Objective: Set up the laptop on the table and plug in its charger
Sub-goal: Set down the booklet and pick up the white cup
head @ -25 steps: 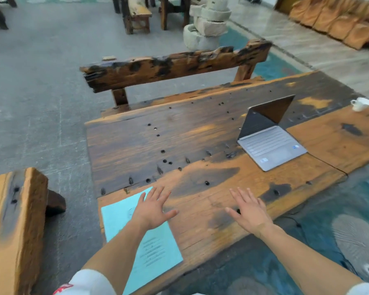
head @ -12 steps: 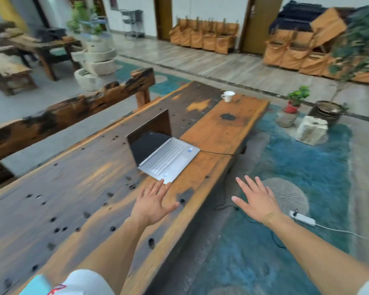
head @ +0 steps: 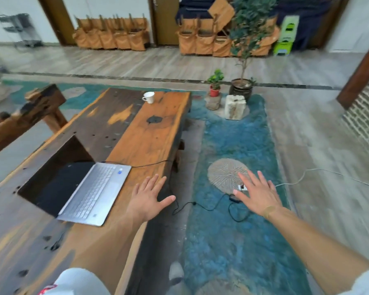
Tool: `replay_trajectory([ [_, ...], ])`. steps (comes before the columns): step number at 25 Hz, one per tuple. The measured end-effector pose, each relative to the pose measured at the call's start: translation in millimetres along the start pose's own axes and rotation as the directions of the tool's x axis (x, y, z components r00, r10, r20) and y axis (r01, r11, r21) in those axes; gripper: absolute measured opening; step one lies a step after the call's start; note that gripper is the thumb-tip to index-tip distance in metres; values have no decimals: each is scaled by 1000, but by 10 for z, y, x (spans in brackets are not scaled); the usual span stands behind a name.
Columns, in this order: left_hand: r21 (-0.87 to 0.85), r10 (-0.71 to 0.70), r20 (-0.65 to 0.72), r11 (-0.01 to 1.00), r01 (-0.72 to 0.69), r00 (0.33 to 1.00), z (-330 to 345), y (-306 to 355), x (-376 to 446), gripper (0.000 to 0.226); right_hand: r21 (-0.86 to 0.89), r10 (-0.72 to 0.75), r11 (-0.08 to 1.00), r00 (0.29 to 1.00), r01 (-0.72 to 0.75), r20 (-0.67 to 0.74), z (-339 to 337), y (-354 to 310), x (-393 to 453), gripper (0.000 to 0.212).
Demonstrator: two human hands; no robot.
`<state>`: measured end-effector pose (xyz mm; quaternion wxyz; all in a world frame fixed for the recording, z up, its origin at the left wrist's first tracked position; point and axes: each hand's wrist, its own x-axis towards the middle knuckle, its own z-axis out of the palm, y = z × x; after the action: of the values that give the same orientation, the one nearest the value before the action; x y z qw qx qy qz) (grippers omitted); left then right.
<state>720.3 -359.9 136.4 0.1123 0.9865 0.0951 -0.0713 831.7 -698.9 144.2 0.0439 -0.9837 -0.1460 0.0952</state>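
A silver laptop (head: pixel 94 191) stands open with a dark screen on the long wooden table (head: pixel 151 135). A thin black charger cable (head: pixel 151 163) runs from the laptop's far side over the table edge and loops across the blue rug to a black adapter (head: pixel 234 198). A white power strip (head: pixel 242 187) lies on the rug, mostly hidden behind my right hand (head: pixel 258 193). That hand hovers open over the strip, fingers spread. My left hand (head: pixel 148 198) is open too, above the table's right edge beside the laptop.
A white cup (head: pixel 149 97) sits at the table's far end. A wooden bench (head: pixel 26 116) runs along the left. On the blue rug (head: pixel 232 241) lie a round woven mat (head: pixel 226 174), a stone block (head: pixel 234 107) and potted plants (head: pixel 241 88). The strip's white cord (head: pixel 307 174) trails right.
My view has swung right from the table toward the rug. Both open hands have shifted right with it; my right hand now covers the power strip.
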Motion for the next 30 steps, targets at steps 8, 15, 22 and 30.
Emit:
replay_trajectory([
  [8, 33, 114, 29, 993, -115, 993, -20, 19, 1471, 87, -3, 106, 994, 994, -106, 5, -19, 211, 1003, 71],
  [15, 20, 127, 93, 991, -129, 988, -204, -150, 2707, 85, -22, 109, 994, 994, -109, 14, -119, -52, 2198, 70],
  [22, 10, 131, 132, 991, -134, 983, -271, -15, 3798, 86, -2, 133, 991, 991, -133, 32, -267, 101, 3160, 72],
  [30, 18, 62, 126, 998, -65, 990, -220, 463, 5169, 86, 8, 84, 996, 995, -84, 44, -452, 803, 4702, 72],
])
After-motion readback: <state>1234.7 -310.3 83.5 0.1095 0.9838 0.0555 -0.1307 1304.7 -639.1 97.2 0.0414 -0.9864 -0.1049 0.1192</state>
